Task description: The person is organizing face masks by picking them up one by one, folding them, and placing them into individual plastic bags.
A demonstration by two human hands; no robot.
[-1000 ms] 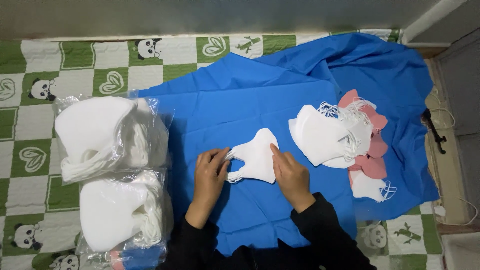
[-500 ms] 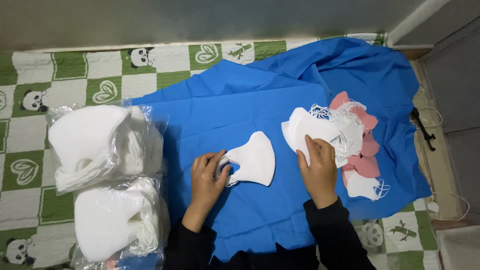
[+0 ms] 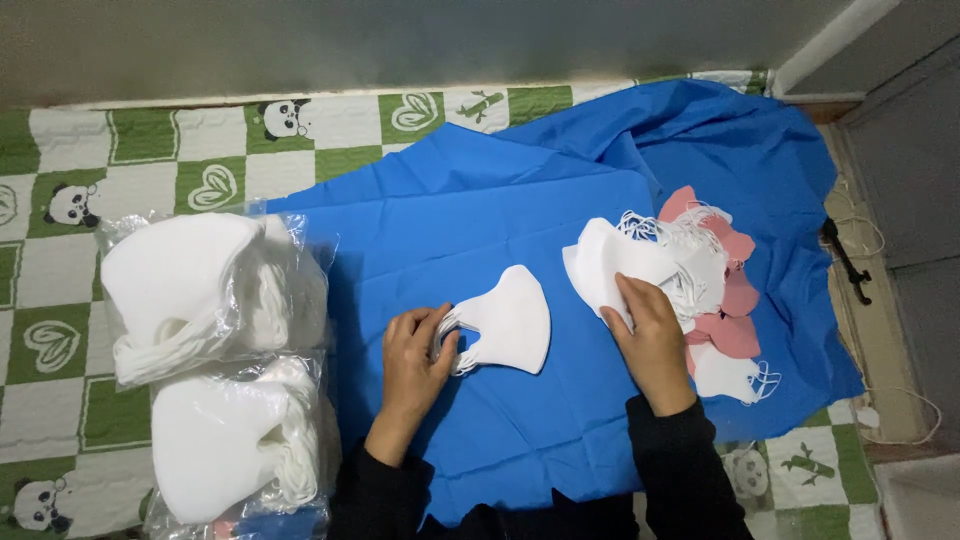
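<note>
White masks point(image 3: 512, 322) and pink masks point(image 3: 735, 335), blue cloth point(image 3: 480, 210), green-white checked mat point(image 3: 140, 135).

Lower bag of white masks point(image 3: 235, 450) cut off by the bottom edge, contents blurred behind crinkled plastic. Both dark sleeves point(image 3: 680, 470) running out of view below. Right hand point(image 3: 650, 340) covering the near corner of the white mask stack point(image 3: 625, 265). Pink masks point(image 3: 735, 300) mostly buried under that stack, count impossible to tell. Small black object point(image 3: 845, 262) on the floor at right too small to identify. Ear loops under the left hand point(image 3: 415, 360) partly hidden.
</note>
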